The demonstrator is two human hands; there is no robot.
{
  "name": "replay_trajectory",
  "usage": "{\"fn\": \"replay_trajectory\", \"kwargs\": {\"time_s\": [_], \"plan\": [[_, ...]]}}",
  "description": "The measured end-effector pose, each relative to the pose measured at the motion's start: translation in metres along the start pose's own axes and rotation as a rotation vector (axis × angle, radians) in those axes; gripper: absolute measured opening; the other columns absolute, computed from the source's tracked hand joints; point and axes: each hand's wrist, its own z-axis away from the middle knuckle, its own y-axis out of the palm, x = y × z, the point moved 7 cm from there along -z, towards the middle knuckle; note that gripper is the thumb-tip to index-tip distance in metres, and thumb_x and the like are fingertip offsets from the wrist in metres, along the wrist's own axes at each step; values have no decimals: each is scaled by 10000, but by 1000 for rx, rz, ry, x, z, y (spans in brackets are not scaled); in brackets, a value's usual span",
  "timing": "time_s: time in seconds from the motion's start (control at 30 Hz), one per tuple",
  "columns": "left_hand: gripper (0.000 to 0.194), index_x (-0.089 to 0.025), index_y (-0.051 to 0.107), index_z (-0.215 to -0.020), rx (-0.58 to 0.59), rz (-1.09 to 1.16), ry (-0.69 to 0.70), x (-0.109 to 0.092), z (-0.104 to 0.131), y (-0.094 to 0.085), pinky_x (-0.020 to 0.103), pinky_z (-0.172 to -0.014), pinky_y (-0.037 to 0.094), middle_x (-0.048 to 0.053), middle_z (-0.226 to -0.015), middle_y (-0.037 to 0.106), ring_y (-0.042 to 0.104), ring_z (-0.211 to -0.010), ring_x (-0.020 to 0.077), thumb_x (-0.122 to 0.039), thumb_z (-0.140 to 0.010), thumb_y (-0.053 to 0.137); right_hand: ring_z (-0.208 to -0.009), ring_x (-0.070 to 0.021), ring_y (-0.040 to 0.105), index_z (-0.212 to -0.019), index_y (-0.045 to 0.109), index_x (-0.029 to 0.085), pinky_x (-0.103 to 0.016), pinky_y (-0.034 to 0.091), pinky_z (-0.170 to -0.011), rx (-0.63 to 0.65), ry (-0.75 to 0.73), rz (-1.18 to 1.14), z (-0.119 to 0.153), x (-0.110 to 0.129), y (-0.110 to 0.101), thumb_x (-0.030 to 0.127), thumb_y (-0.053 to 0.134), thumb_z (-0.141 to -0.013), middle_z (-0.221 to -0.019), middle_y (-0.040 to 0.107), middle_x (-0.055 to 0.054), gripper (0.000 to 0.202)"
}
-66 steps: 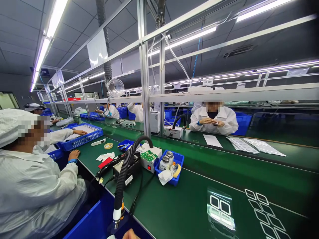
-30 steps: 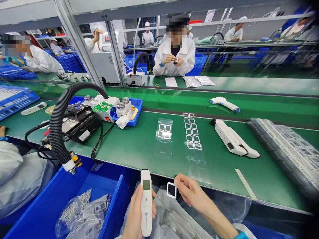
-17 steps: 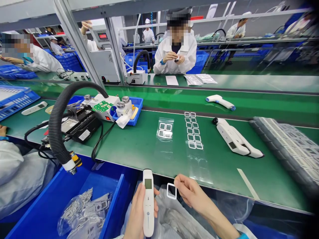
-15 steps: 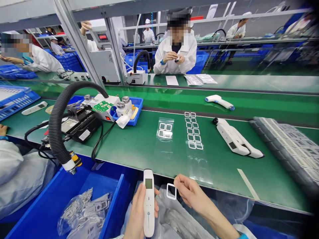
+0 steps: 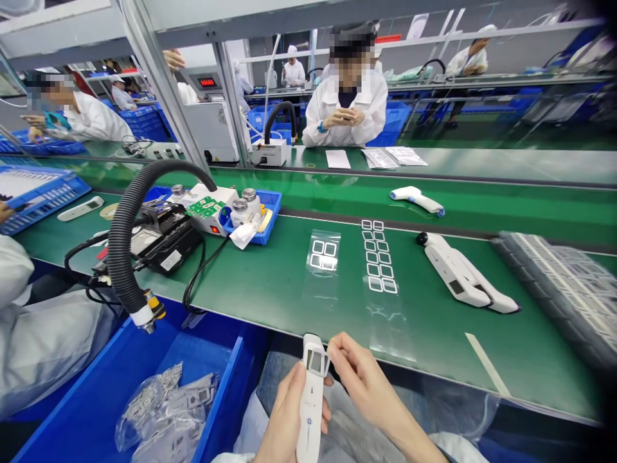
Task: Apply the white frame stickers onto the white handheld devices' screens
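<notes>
Head cam: looking down over the green workbench [image 5: 270, 283], both bare hands at its near edge.
Left hand [image 5: 288, 406]: wrapped round a white handheld thermometer [image 5: 311, 405], so clamped on it. It was tilted, screen end up, just off the bench edge above the person's lap.
Right hand [image 5: 361, 379]: thumb and fingertips pinched together on a white square frame [image 5: 327, 363], holding it by one side.
Frame vs screen: it overlapped the thermometer's screen in this view, but I couldn't tell if it actually touched the body.
More frames: a 2x2 set [image 5: 324, 254] on clear film, plus a longer two-column run [image 5: 378, 258] to its right.
Other thermometers: two white ones [image 5: 450, 270] lay side by side right of the frames; a gun-shaped one [image 5: 417, 198] sat further back.
Blue bin [image 5: 226, 392]: bagged parts [image 5: 168, 411] inside, left of the hands.
</notes>
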Motion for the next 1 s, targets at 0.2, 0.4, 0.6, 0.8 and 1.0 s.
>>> {"fn": "replay_trajectory", "kwargs": {"time_s": [0.2,0.4,0.6,0.8,1.0], "plan": [[654,-102,628,-942,6,-40,-10,6,-5,-2,243,-477,361,40,-563,636,531,-449,129,-721,-806,465,-534,-104,433,-799,405,225,-235,331,-530,9,-25,91,-3,-5,6,429,336,-1013,-603,436,68,303],[684,-112,626,-906,19,-68,-10,2,-7,1,235,-455,352,33,-548,625,519,-434,126,-764,-760,480,-481,-116,444,-845,451,227,-246,340,-513,-68,-182,420,3,-4,3,293,314,-1023,-576,477,59,233],[626,-154,599,-815,21,-77,24,0,-10,0,226,-443,360,17,-509,601,511,-407,122,-765,-763,473,-565,-171,541,-1251,522,173,-294,376,-567,-175,-641,843,24,4,7,95,386,-939,-661,613,-10,350],[664,-146,634,-802,41,-90,19,-10,-5,6,218,-433,356,19,-492,585,498,-399,114,-786,-743,468,-783,-174,608,-1313,516,272,-279,481,-707,-177,-445,446,18,-2,-9,161,430,-968,-877,626,-34,373],[664,-162,659,-882,6,-118,74,-2,-9,11,217,-408,331,36,-643,631,458,-394,86,-756,-587,685,-1147,-216,557,-1119,649,256,-292,452,-948,-163,-159,160,1,-6,-19,323,517,-954,-1248,575,-83,222]]}}
